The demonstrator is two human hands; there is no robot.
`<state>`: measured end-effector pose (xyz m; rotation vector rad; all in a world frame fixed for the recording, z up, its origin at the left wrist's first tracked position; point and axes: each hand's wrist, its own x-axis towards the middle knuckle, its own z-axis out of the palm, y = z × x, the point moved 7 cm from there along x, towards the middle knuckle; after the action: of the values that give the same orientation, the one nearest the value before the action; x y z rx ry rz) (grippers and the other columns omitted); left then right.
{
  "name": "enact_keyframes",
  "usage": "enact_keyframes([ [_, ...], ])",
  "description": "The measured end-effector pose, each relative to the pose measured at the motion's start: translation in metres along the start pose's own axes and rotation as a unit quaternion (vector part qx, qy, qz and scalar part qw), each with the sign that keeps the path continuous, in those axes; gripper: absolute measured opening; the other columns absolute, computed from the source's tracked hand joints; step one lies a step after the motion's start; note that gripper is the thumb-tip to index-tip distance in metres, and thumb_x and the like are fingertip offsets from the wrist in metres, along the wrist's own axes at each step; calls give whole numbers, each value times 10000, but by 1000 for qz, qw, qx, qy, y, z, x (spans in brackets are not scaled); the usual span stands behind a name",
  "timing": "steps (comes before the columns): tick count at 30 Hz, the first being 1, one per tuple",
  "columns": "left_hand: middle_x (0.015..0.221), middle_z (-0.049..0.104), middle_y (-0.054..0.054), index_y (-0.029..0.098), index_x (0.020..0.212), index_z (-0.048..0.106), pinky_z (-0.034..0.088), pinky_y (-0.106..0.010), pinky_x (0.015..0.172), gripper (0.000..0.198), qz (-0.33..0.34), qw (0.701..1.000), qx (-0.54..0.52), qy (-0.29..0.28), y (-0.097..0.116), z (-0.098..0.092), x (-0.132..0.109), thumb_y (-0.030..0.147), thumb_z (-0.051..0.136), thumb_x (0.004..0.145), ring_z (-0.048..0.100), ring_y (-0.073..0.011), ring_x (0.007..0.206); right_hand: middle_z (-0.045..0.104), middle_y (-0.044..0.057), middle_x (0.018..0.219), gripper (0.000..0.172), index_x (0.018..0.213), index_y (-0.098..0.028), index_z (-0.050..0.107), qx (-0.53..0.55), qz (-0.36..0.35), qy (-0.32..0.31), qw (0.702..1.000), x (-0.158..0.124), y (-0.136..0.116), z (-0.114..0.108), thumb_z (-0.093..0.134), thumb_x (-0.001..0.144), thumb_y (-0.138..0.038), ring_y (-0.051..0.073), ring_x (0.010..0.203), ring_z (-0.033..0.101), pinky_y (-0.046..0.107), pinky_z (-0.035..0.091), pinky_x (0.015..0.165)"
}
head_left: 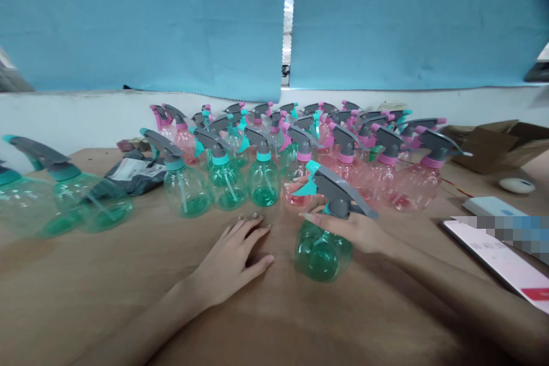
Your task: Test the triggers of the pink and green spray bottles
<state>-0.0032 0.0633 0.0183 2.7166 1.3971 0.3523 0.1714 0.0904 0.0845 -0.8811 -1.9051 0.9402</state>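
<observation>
My right hand (pixel 358 230) is closed round the neck of a green spray bottle (pixel 319 251) with a grey trigger head and teal nozzle, standing on the wooden table (pixel 128 291). My left hand (pixel 229 260) lies flat on the table just left of that bottle, fingers stretched out, holding nothing. Behind both hands stand several green spray bottles (pixel 263 174) and several pink spray bottles (pixel 412 183), packed in rows.
Two more green bottles (pixel 68 200) stand at the far left. A grey plastic packet (pixel 132 174) lies behind them. At the right are a phone (pixel 501 260), a white box (pixel 493 206), a white mouse (pixel 517 185) and an open cardboard box (pixel 497 146). Blue curtains hang behind.
</observation>
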Motion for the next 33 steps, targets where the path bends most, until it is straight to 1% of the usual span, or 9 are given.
enact_keyframes([
  [7, 1359, 422, -92, 228, 1306, 427, 297, -446, 1009, 470, 0, 1000, -5, 4, 0, -2, 0, 462, 459, 900, 375, -274, 1239, 639, -7, 710, 125, 751, -250, 637, 0, 40, 15, 999, -1, 5, -2, 621, 718, -370, 152, 686, 607, 291, 510, 614],
  [11, 1356, 424, -89, 233, 1312, 418, 299, -441, 1012, 475, 2, 1000, -1, 6, -1, 0, 0, 465, 458, 900, 374, -267, 1240, 620, -4, 676, 159, 726, -237, 636, 2, 34, -8, 999, -1, 3, 1, 578, 737, -385, 160, 699, 586, 313, 500, 648],
  [15, 1356, 425, -93, 221, 1299, 431, 297, -443, 1014, 473, 3, 1000, 1, 4, -1, 0, 0, 470, 458, 899, 373, -268, 1240, 630, 8, 726, 182, 746, -226, 644, -17, 46, 3, 999, -1, 8, 0, 566, 745, -390, 164, 721, 581, 321, 493, 656],
  [19, 1361, 422, -95, 212, 1297, 434, 287, -441, 1023, 477, -1, 1000, -3, 5, -1, 0, 0, 470, 465, 896, 370, -269, 1244, 641, 9, 744, 164, 759, -234, 651, -10, 30, -1, 1000, -1, 5, 1, 563, 746, -373, 172, 767, 597, 331, 499, 707],
  [22, 1371, 412, -92, 212, 1302, 429, 282, -444, 1027, 482, -3, 1000, -1, 1, -2, 0, 0, 469, 468, 896, 358, -270, 1254, 631, 7, 710, 144, 732, -233, 637, -2, 35, 0, 999, 0, 2, 0, 556, 737, -351, 172, 715, 602, 331, 515, 660],
  [25, 1374, 408, -94, 215, 1308, 421, 286, -445, 1024, 486, -4, 1000, 4, -2, -2, 1, 0, 475, 459, 899, 354, -268, 1256, 624, -3, 736, 45, 735, -240, 603, 10, 27, 12, 1000, 0, -6, -2, 568, 723, -265, 166, 731, 619, 299, 528, 649],
  [27, 1372, 410, -94, 215, 1306, 423, 290, -443, 1021, 482, -4, 1000, 5, -4, -2, 1, 0, 475, 453, 902, 356, -266, 1255, 631, -9, 790, 79, 778, -251, 584, 26, 10, 15, 1000, 1, -12, -3, 581, 711, -209, 162, 784, 630, 268, 533, 674],
  [30, 1372, 410, -93, 213, 1303, 426, 284, -447, 1024, 478, -2, 1000, 6, -6, -2, 1, 0, 475, 448, 904, 355, -267, 1255, 639, -5, 839, 130, 808, -254, 567, 36, -5, 13, 999, 0, -17, -5, 585, 697, -189, 165, 802, 637, 255, 538, 671],
  [33, 1378, 403, -93, 209, 1307, 420, 279, -440, 1029, 485, 0, 1000, 6, -5, -2, 1, 0, 481, 441, 906, 344, -263, 1263, 623, -13, 745, 86, 775, -248, 572, 32, -9, 4, 999, 0, -14, -5, 575, 705, -197, 165, 737, 638, 269, 538, 635],
])
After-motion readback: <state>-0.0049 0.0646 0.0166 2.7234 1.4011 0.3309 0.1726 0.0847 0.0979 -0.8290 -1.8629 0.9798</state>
